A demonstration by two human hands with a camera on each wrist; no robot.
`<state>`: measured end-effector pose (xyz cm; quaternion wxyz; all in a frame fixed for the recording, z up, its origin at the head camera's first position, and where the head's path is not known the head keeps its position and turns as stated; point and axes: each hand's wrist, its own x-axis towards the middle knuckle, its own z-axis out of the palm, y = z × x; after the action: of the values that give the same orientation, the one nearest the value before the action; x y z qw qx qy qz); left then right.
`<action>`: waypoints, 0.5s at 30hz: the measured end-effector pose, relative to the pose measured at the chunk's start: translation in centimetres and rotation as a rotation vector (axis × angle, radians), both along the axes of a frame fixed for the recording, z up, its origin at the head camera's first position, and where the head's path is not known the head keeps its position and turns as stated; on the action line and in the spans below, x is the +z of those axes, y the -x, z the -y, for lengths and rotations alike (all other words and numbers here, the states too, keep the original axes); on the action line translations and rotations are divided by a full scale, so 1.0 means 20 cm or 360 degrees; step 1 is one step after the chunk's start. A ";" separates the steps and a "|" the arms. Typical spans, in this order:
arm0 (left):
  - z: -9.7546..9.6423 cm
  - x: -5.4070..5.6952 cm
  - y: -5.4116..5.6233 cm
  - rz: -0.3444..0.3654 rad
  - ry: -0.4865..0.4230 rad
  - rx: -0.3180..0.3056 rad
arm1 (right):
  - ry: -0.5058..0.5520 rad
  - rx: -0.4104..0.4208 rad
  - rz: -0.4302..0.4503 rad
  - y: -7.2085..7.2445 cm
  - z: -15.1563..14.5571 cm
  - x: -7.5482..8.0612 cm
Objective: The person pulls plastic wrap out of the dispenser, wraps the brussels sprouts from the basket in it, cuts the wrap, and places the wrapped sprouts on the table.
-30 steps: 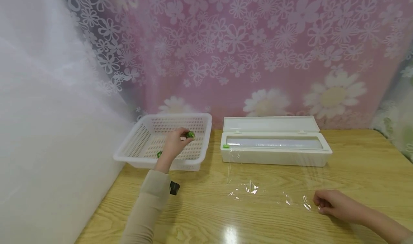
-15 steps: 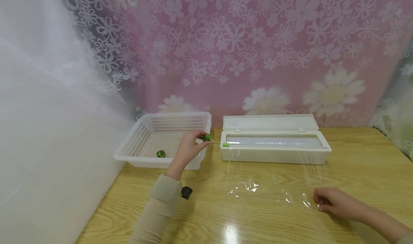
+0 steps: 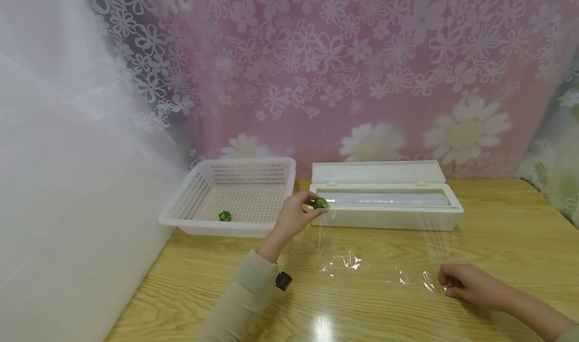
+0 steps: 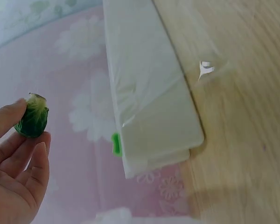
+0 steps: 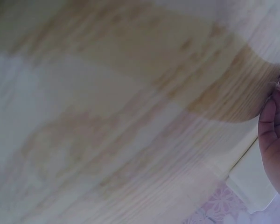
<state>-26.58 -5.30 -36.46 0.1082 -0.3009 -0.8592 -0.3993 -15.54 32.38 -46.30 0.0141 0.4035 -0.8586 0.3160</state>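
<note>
Between thumb and fingers, my left hand [image 3: 294, 214] pinches a small green Brussels sprout [image 3: 321, 203], held up at the left end of the white cling film box [image 3: 384, 218]. The left wrist view shows the sprout [image 4: 33, 116] with its pale cut end upward. My right hand [image 3: 472, 285], fingers curled, pinches the edge of the clear cling film [image 3: 353, 261], drawn from the box toward the front of the table. Another Brussels sprout [image 3: 224, 216] lies in the white plastic basket [image 3: 194, 223] at the left.
The film box's lid [image 3: 380, 172] stands open at the back, with the film roll [image 3: 384, 199] inside. A black wrist device [image 3: 283, 280] sits at the left sleeve. Behind the wooden table [image 3: 253, 312] hangs a pink floral curtain [image 3: 316, 80], and a white sheet [image 3: 81, 191] hangs at the left.
My left hand has carried the sprout rightward, out from over the basket to the left end of the film box. My right hand has stayed in place with the film.
</note>
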 end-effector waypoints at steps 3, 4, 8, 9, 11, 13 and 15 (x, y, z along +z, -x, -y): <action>-0.05 -0.02 -0.01 0.0085 -0.0028 -0.0058 | -0.0017 -0.0015 0.0026 0.00 0.00 0.00; -0.07 -0.03 -0.01 0.0110 -0.0027 -0.0073 | -0.0021 -0.0021 0.0029 0.00 0.00 0.00; -0.13 -0.05 -0.02 0.0191 0.0000 -0.0093 | -0.0008 -0.0016 0.0029 0.00 -0.01 -0.01; -0.15 -0.05 -0.03 0.0199 0.0005 -0.0097 | -0.0006 -0.0015 0.0026 0.00 -0.01 -0.02; -0.18 -0.06 -0.03 0.0215 0.0034 -0.0100 | -0.0004 -0.0015 0.0023 0.00 -0.01 -0.02; -0.21 -0.06 -0.04 0.0235 0.0050 -0.0120 | -0.0005 -0.0020 0.0018 0.00 -0.01 -0.02; -0.25 -0.07 -0.04 0.0267 0.0055 -0.0149 | -0.0006 -0.0020 0.0017 0.01 -0.02 -0.02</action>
<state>-25.73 -0.39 -37.88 0.0118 -0.3080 -0.8570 -0.4129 -15.64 32.72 -46.68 0.0107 0.3963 -0.8618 0.3164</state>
